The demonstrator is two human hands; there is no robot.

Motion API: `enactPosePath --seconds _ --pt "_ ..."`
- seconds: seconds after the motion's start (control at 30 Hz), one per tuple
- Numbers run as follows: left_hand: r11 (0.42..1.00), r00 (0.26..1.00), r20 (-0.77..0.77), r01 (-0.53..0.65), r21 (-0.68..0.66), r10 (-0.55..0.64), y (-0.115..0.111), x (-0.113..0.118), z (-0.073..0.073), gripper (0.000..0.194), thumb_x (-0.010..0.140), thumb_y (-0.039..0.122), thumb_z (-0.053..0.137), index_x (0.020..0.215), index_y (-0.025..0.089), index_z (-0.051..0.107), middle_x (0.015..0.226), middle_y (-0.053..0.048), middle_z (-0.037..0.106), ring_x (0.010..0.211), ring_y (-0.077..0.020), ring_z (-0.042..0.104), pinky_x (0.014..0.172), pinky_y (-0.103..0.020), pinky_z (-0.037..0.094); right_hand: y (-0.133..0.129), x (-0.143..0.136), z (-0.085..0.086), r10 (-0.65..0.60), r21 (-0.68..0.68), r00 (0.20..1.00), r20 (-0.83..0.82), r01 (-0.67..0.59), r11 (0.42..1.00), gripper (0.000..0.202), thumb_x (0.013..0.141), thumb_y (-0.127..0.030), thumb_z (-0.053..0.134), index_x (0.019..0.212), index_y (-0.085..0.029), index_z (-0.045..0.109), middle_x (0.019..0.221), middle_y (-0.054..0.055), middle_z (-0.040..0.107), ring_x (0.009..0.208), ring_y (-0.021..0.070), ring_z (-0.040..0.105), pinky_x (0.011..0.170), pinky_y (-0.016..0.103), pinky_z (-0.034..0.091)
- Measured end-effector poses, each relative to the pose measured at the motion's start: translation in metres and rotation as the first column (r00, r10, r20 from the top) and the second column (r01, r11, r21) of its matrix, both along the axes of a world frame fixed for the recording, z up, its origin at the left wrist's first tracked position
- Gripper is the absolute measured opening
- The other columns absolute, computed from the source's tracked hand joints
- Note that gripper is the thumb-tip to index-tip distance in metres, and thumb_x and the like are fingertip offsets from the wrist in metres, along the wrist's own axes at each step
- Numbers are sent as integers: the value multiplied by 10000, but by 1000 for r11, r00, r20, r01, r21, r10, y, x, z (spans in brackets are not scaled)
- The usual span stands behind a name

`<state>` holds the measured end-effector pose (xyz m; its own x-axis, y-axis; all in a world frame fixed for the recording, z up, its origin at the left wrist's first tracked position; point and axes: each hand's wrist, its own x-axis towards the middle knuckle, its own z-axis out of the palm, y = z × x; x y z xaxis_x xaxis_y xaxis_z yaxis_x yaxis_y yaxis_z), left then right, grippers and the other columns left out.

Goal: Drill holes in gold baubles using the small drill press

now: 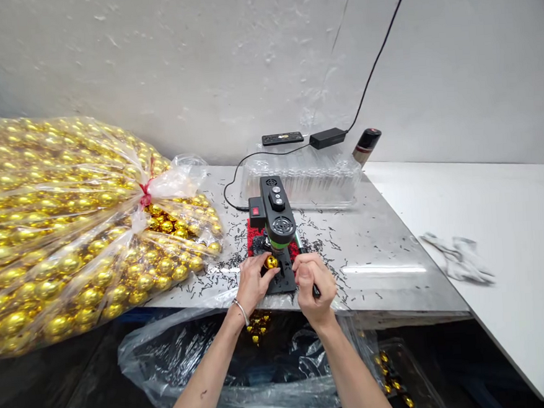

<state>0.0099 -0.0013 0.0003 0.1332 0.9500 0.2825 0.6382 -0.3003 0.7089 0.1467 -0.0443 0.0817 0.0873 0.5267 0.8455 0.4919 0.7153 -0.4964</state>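
Note:
A shiny gold ball (pixel 271 262) sits under the head of a small black press machine (pixel 278 216), pinched between the thumb and fingers of my left hand (pixel 253 278). A bracelet circles that wrist. On the machine's right side, my right hand (pixel 315 282) is wrapped round a lever handle (pixel 316 291) with a black grip. The ball rests over the black base plate (pixel 284 281), and red material (pixel 254 231) shows beneath and behind the machine. A power box with a red switch (pixel 256 212) is fixed to its left side.
A large clear bag of gold balls (pixel 69 230) lies at left. Behind the machine stand stacked clear plastic trays (pixel 302 177), a power adapter (pixel 328 138) and a spray can (pixel 365 146). Black scraps litter the metal table (pixel 386 233). Gloves (pixel 460 259) lie right; an open plastic bag (pixel 171 354) hangs below.

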Motion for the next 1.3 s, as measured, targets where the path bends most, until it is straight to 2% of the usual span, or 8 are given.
enactPosePath --seconds 0.1,0.3,0.5,0.7,0.87,1.13,1.23,1.3 --pt "999 999 -29 24 37 -23 0 1 0 315 843 290 683 1144 198 686 1068 -100 732 1019 -269 650 938 -426 474 0 0 -2 0 0 1000 -1 0 1000 281 903 -32 417 688 -212 439 643 -12 503 667 125 541 581 252 427" --pt "1000 1000 -15 -8 24 8 0 5 -9 316 848 297 676 1148 199 685 1096 -106 729 1041 -274 639 971 -456 443 1 1 -6 11 8 1000 -1 -11 1000 273 900 -46 423 688 -214 459 599 -18 496 674 142 556 590 264 445" --pt "999 997 70 33 14 -34 6 6 -16 304 826 352 693 1097 214 703 1112 -93 723 1054 -271 621 999 -459 414 0 2 -8 8 0 1000 1 -8 1000 263 903 -55 424 697 -215 461 615 -13 506 677 144 559 589 271 450" --pt "999 993 107 42 7 -42 5 5 -18 318 834 403 687 1085 209 705 1100 -98 718 1036 -269 615 978 -439 422 2 6 -30 23 26 998 61 -24 999 260 960 -157 375 722 -211 464 670 4 530 664 137 555 600 283 469" --pt "999 994 104 39 9 -39 4 5 -18 335 838 438 683 1077 204 705 1085 -102 712 1031 -275 609 964 -435 427 7 6 -47 -29 71 997 77 24 997 320 1001 -232 310 712 -214 446 702 11 545 665 134 562 651 323 482" --pt "1000 993 119 29 -9 -28 3 5 -18 311 835 400 690 1087 219 704 1093 -94 713 1036 -271 605 971 -444 424 13 5 -66 -29 104 998 63 22 994 338 1007 -256 295 710 -218 452 699 0 536 643 125 562 702 345 503" --pt "999 991 129 36 -2 -35 4 5 -19 325 831 395 695 1102 215 702 1108 -101 715 1045 -273 607 987 -459 416 12 6 -64 -12 101 994 106 1 995 329 1000 -233 310 702 -217 449 702 0 535 661 129 580 711 344 498" --pt "999 990 137 39 0 -39 6 6 -19 334 819 390 712 1102 212 705 1110 -102 717 1048 -275 611 992 -466 415 11 6 -52 -16 102 998 62 9 995 334 994 -222 318 682 -215 437 689 3 526 639 130 559 674 334 480"
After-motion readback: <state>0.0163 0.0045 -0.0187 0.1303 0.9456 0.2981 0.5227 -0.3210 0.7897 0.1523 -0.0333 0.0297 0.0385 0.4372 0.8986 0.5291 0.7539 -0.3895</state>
